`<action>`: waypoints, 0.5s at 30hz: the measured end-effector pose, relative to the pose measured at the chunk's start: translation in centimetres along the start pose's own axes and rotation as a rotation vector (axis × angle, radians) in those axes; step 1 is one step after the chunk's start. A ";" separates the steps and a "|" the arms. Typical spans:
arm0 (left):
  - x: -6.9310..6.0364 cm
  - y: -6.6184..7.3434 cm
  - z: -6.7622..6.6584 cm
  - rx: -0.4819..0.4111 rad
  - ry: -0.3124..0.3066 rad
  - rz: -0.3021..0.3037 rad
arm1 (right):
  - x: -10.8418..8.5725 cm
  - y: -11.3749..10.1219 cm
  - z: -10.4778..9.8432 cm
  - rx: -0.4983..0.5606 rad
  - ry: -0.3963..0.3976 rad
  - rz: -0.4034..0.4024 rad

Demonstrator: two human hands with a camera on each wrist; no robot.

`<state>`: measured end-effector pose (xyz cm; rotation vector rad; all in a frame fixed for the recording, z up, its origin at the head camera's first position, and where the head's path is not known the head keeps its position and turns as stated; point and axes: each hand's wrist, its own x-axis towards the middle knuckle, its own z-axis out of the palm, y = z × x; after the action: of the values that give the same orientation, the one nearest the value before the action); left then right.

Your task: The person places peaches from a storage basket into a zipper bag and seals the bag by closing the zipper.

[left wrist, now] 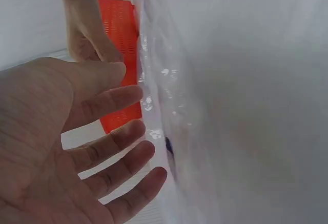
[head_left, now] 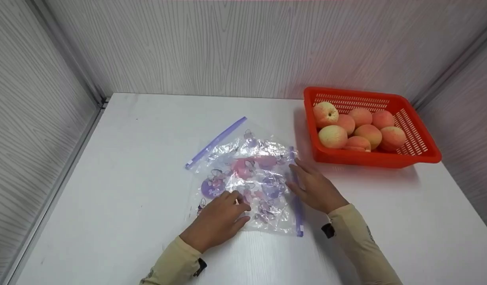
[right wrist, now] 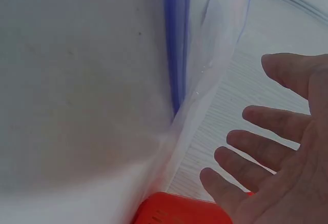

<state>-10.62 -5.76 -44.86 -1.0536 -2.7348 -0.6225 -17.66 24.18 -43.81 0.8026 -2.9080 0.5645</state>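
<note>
Two clear plastic slider bags, printed in pink and purple, appear to overlap on the white table. One purple slider strip [head_left: 216, 142] slants along the upper left; another purple strip [head_left: 297, 198] runs down the right side. Over the lower middle of the printed bag [head_left: 267, 186] is my left hand [head_left: 219, 217], its fingers spread and loosely bent in the left wrist view. My right hand [head_left: 316, 188] reaches over the right strip, fingers apart and nearly straight in the right wrist view. Neither hand grips anything; whether the fingertips touch the plastic, I cannot tell.
A red plastic basket [head_left: 370, 158] with slotted sides stands at the back right of the white table [head_left: 109, 198], holding several peaches [head_left: 368, 135]. Grained panels [head_left: 212, 47] rise at the back and on both sides.
</note>
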 end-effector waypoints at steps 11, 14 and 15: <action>-0.8 0.2 0.8 -0.003 -0.055 -0.039 | -0.7 0.3 0.7 0.038 -0.172 0.083; -0.9 0.2 1.2 0.018 -0.026 -0.069 | -0.9 0.2 0.8 0.042 -0.174 0.088; -0.9 0.2 1.3 0.016 -0.011 -0.082 | -0.9 0.2 0.8 0.047 -0.170 0.084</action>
<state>-9.81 -5.60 -46.19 -0.9483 -2.7992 -0.6067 -16.93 24.44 -44.79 0.7736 -3.1070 0.6018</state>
